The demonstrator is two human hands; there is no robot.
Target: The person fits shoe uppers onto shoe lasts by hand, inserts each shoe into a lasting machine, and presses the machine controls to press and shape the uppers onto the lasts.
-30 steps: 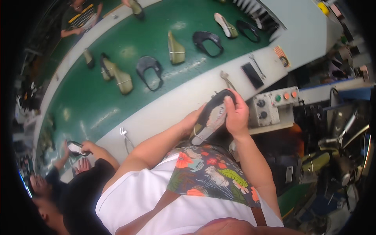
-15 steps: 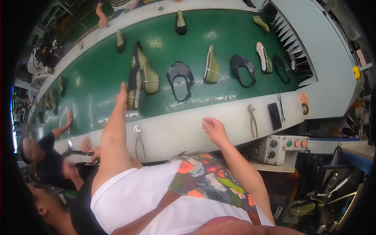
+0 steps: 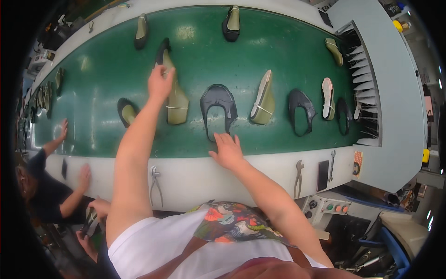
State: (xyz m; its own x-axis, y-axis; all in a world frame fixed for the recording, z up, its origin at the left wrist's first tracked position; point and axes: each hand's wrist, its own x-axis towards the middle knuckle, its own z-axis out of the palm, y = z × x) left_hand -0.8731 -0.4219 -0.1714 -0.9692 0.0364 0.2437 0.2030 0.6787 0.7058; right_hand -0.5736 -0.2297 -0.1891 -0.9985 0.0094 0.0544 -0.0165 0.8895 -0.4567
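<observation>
My left hand (image 3: 160, 84) has its fingers curled onto the front part of an olive-green shoe last (image 3: 178, 104) tied with a pale band. A black shoe part (image 3: 163, 50) shows just beyond those fingers, along the last's toe end. My right hand (image 3: 227, 151), fingers spread, reaches over the near edge of the green surface. Its fingertips meet the lower end of a black open-backed shoe upper (image 3: 217, 95). To the left of my left forearm, a black shoe on a green last (image 3: 126, 110) is partly covered by that arm.
Lasts and uppers are spread over the green belt (image 3: 200, 56), including a banded last (image 3: 263, 102) and a black upper (image 3: 301, 109). On the white ledge (image 3: 223, 179) lie pincers (image 3: 156, 186), more pincers (image 3: 298, 177), a phone (image 3: 322, 176) and a wrench (image 3: 332, 165). Co-workers sit at left; a grey machine (image 3: 399, 107) stands right.
My left hand has gone from the nearer black shoe to the banded last; that shoe now lies further left. My right hand has moved from above the ledge to the black upper.
</observation>
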